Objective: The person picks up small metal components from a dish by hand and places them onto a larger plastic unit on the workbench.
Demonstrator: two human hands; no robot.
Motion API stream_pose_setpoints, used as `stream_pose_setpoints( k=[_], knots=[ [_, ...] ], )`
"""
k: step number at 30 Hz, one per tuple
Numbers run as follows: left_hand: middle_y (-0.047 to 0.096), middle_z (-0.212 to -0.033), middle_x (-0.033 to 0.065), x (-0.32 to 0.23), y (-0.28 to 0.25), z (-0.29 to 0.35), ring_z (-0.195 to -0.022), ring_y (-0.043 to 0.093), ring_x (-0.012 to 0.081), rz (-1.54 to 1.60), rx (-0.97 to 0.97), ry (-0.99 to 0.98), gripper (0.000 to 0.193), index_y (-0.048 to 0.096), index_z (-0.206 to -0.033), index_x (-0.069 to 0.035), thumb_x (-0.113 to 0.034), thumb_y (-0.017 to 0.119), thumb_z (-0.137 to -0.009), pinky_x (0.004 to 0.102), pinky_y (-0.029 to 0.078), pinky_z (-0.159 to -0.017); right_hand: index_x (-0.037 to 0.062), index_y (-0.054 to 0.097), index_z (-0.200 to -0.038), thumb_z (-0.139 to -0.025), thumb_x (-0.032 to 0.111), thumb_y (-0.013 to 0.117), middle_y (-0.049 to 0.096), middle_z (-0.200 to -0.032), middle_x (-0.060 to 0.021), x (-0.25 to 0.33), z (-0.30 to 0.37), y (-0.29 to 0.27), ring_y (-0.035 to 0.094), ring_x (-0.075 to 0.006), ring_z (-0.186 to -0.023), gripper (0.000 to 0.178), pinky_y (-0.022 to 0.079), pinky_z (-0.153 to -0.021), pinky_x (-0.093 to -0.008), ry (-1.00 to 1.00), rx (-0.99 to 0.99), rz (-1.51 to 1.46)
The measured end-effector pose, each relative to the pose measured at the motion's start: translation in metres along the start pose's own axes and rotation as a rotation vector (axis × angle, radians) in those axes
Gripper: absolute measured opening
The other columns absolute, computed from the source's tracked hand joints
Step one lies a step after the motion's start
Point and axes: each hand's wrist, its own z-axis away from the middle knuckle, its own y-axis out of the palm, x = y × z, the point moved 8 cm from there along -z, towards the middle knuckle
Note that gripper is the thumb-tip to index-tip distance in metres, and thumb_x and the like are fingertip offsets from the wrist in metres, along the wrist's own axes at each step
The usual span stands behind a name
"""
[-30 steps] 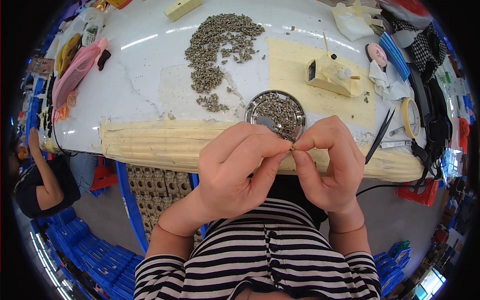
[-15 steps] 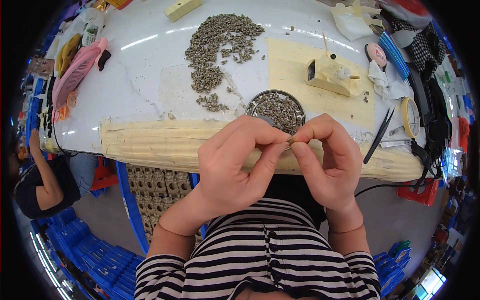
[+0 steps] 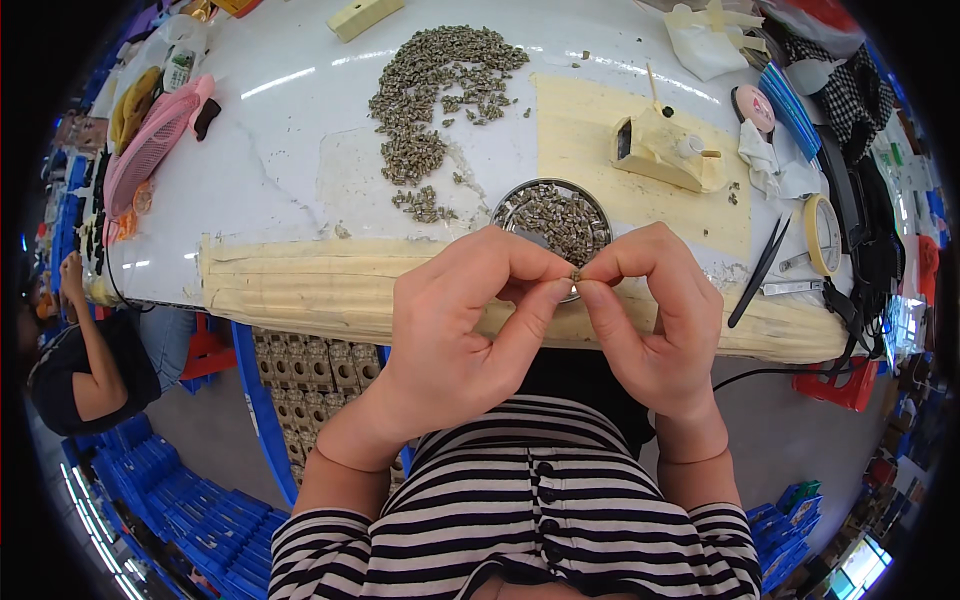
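White tabletop, rounded by the lens, with a padded cream strip taped along its near edge; blue crates on the floor below, and another person seated at far left.

Item 1. Small part, grey-brown and very small, held in the air above the near edge of the tabletop, just in front of the metal dish. We cannot make out its shape.

Item 2. Left hand: fingers curled, thumb and forefinger closed in a pinch on the small part from the left.

Item 3. Right hand: likewise curled, thumb and forefinger pinching the same part from the right; the two sets of fingertips touch.

Item 4. Round metal dish, holding many like parts, directly beyond the hands.

Item 5. Loose heap of parts, spread over the far middle of the tabletop, well apart from the hands.

Item 6. Cream jig block on a yellow mat, far right of the dish; black tweezers and a tape roll further right.

Handling note, as we judge it: we would keep both pinches light and close to the fingertips, work over the dish so a dropped part lands among its fellows, and brace the wrists near the padded strip for steadiness.
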Motion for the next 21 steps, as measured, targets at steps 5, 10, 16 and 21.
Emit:
stream_pose_setpoints(
  k=[5, 10, 16, 21],
  knots=[
    [0.066, -0.083, 0.0060, -0.007, -0.002, -0.001, -0.073, 0.060, 0.0105, -0.061, -0.001, 0.024, 0.007, 0.068, -0.089, 0.003, 0.005, 0.069, -0.083, 0.0223, 0.049, -0.067, 0.0020, 0.063, -0.085, -0.073, -0.006, 0.074, 0.063, -0.082, -0.0081, 0.002, 0.000, 0.000, 0.060, -0.0245, -0.073, 0.018, 0.049, -0.063, -0.0327, -0.060, 0.014, 0.045],
    [0.066, -0.080, 0.0067, -0.015, -0.001, -0.002, -0.070, 0.061, 0.0126, -0.188, 0.002, 0.148, 0.008, 0.068, -0.087, 0.002, 0.006, 0.071, -0.080, 0.0232, 0.048, -0.063, 0.0019, 0.062, -0.085, -0.072, -0.006, 0.074, 0.063, -0.082, -0.0085, 0.003, -0.001, 0.001, 0.060, -0.0249, -0.073, 0.019, 0.048, -0.063, -0.0335, -0.074, 0.057, 0.043],
    [0.066, -0.080, 0.0093, -0.010, -0.002, -0.001, -0.067, 0.062, 0.0160, -0.102, -0.004, 0.091, 0.010, 0.068, -0.086, 0.002, 0.006, 0.071, -0.078, 0.0251, 0.049, -0.062, 0.0015, 0.060, -0.086, -0.073, -0.006, 0.073, 0.062, -0.082, -0.0091, 0.005, -0.001, 0.002, 0.059, -0.0256, -0.074, 0.020, 0.048, -0.063, -0.0342, -0.085, 0.060, 0.035],
    [0.066, -0.078, 0.0108, -0.022, 0.001, -0.001, -0.065, 0.064, 0.0206, -0.231, -0.061, 0.290, 0.013, 0.066, -0.087, 0.001, 0.009, 0.071, -0.077, 0.0281, 0.051, -0.058, 0.0010, 0.059, -0.088, -0.073, -0.006, 0.072, 0.062, -0.083, -0.0098, 0.005, -0.001, 0.002, 0.059, -0.0269, -0.074, 0.021, 0.047, -0.064, -0.0349, -0.116, 0.056, 0.050]
  ],
)
